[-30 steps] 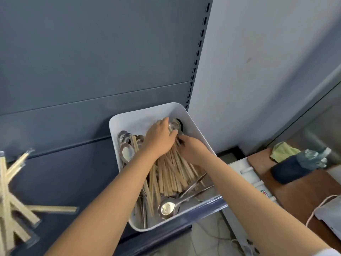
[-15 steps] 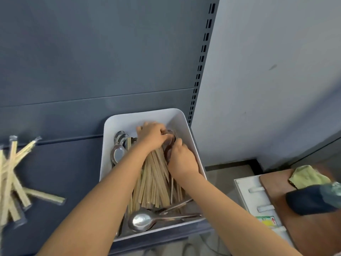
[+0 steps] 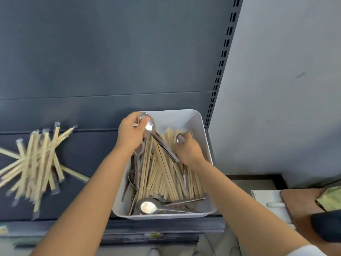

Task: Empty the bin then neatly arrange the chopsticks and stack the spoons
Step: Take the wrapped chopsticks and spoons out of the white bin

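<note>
- My left hand (image 3: 129, 134) was over the far end of the white rectangular plastic bin (image 3: 202, 124), fingers curled round a shiny metal spoon (image 3: 150, 126), maybe more than one, hard to tell.
- My right hand (image 3: 189, 151) pinched a second steel spoon (image 3: 180, 139) just beside it.
- Loose pale wooden chopsticks (image 3: 166, 174) filled the bin, with more spoons (image 3: 147, 206) at the near end.
- A messy pile of wrapped chopsticks (image 3: 36, 163) sat on the dark blue shelf (image 3: 83, 154) to the left.
</note>
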